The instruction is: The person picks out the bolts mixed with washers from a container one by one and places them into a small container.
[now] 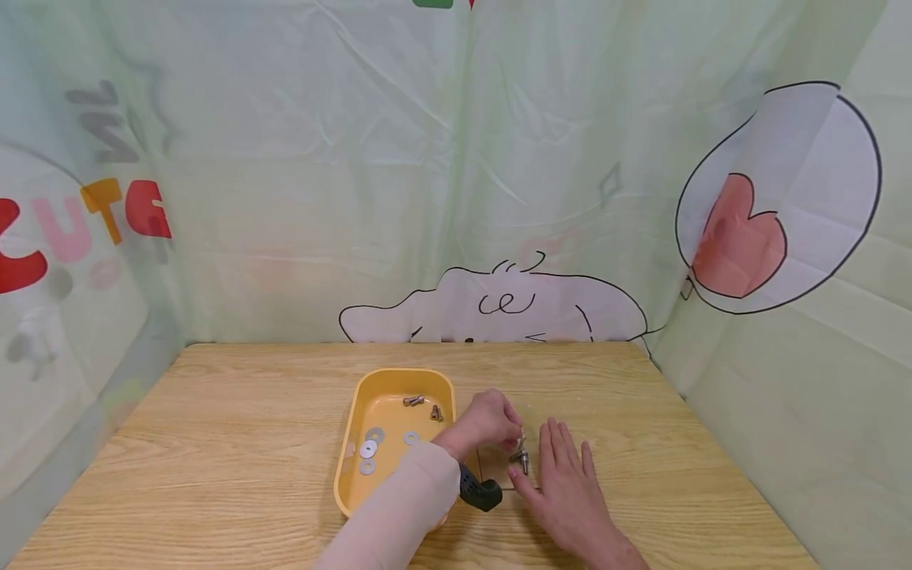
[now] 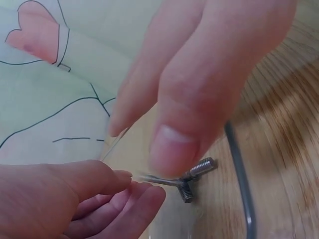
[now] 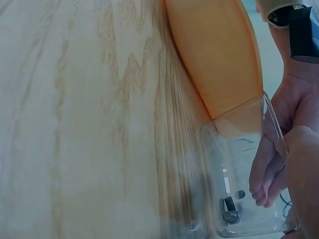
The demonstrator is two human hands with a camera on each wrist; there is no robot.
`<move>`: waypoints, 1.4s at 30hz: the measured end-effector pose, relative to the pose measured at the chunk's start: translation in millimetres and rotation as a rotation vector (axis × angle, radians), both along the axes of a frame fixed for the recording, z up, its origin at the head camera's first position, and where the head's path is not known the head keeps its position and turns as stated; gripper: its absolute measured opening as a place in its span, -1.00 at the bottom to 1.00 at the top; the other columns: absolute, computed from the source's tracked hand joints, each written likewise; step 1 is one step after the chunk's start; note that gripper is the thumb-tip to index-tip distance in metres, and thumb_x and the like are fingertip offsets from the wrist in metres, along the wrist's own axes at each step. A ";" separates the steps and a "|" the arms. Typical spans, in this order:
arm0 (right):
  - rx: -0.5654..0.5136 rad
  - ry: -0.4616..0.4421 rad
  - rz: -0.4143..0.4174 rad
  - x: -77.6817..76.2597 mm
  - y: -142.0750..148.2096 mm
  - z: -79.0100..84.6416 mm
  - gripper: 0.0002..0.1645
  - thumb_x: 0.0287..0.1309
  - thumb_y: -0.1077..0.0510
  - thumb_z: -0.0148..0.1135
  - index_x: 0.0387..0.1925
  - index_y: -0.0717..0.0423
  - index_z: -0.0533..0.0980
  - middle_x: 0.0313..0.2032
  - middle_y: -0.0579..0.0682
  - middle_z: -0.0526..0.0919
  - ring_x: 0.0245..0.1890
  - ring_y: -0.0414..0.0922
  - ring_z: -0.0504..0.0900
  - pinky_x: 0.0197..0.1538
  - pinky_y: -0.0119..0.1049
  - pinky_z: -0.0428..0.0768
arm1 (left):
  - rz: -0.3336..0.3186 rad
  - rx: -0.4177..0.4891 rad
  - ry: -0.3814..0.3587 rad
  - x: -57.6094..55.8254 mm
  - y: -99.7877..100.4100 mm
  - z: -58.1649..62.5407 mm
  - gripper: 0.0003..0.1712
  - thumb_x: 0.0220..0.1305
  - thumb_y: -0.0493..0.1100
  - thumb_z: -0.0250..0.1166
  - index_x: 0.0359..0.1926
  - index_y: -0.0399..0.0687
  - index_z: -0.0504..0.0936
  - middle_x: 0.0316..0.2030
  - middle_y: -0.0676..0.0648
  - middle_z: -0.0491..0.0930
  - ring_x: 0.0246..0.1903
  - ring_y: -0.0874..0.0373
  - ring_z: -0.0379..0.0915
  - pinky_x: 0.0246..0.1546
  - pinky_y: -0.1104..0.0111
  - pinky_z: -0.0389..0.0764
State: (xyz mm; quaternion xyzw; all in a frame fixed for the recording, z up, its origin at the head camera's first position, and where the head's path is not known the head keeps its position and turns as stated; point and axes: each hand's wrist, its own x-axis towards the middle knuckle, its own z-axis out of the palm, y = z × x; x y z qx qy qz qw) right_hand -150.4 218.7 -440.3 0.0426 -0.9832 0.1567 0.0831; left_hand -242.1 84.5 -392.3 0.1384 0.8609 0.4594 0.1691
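Observation:
My left hand (image 1: 492, 419) hangs over a clear plastic box (image 3: 205, 169), thumb and fingertips close together. In the left wrist view a motion-blurred metal bolt (image 2: 162, 180) shows just past those fingertips, slightly apart from them. Other bolts (image 1: 524, 461) lie in the box beneath, their threaded ends visible. On the right side of the box my right hand (image 1: 570, 491) rests with straight fingers, its thumb near the front rim. A yellow tray (image 1: 343, 487) stands to the left, under my left forearm, which hides part of it.
Flat washers (image 1: 367, 450) lie in the left half of the yellow tray, and a few bolts (image 1: 413, 401) sit toward its back. A black wrist device (image 1: 480, 492) juts from my left wrist over the box's near edge. Printed curtains (image 1: 285, 198) enclose the wooden table (image 1: 235, 443).

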 end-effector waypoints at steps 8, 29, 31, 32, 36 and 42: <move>0.040 -0.044 -0.017 -1.2 -0.9 2.8 0.11 0.35 -0.41 -0.08 0.47 0.42 0.02 0.50 0.37 0.01 0.53 0.29 -0.06 0.44 0.43 -0.11 | 0.000 0.075 -0.038 -2.3 -10.8 4.4 -0.92 0.24 -0.31 0.33 -0.30 -0.26 0.73 -0.49 -0.13 0.72 -0.46 0.09 0.71 -0.28 0.34 0.73; 0.034 0.005 0.021 -1.7 -8.7 17.5 0.16 0.33 -0.50 -0.19 0.48 0.40 0.01 0.53 0.32 -0.03 0.55 0.27 -0.10 0.46 0.40 -0.14 | 0.059 0.294 -0.095 -19.2 -54.3 11.4 -0.78 0.24 -0.29 0.33 -0.12 -0.34 0.68 -0.39 -0.14 0.71 -0.41 0.04 0.74 -0.18 0.18 0.76; 0.026 0.006 0.029 -2.0 -10.6 19.7 0.16 0.33 -0.50 -0.19 0.48 0.40 0.01 0.53 0.31 -0.03 0.55 0.26 -0.10 0.47 0.40 -0.15 | 0.066 0.307 -0.095 -20.4 -58.4 12.3 -0.77 0.24 -0.30 0.33 -0.12 -0.35 0.67 -0.38 -0.15 0.70 -0.40 0.03 0.73 -0.17 0.17 0.76; 0.021 0.004 0.033 -2.1 -11.7 20.7 0.16 0.33 -0.50 -0.19 0.48 0.39 0.01 0.53 0.31 -0.03 0.55 0.25 -0.10 0.47 0.39 -0.17 | 0.070 0.316 -0.098 -20.9 -60.6 12.7 -0.77 0.23 -0.30 0.33 -0.11 -0.37 0.67 -0.38 -0.16 0.70 -0.40 0.03 0.73 -0.16 0.16 0.76; 0.008 0.003 0.047 -2.0 -16.5 24.5 0.17 0.32 -0.52 -0.20 0.48 0.39 0.01 0.53 0.30 -0.03 0.55 0.24 -0.10 0.48 0.38 -0.20 | 0.084 0.328 -0.095 -21.8 -69.7 15.0 -0.77 0.24 -0.30 0.33 -0.11 -0.36 0.66 -0.35 -0.19 0.71 -0.39 0.04 0.73 -0.11 0.12 0.74; 0.017 0.013 0.072 -1.4 -24.6 26.2 0.14 0.33 -0.49 -0.18 0.49 0.37 0.01 0.53 0.28 -0.03 0.56 0.21 -0.10 0.49 0.35 -0.19 | 0.090 0.338 -0.105 -23.1 -83.3 14.7 -0.74 0.29 -0.28 0.31 -0.05 -0.36 0.64 -0.23 -0.25 0.71 -0.36 0.07 0.74 -0.05 0.10 0.72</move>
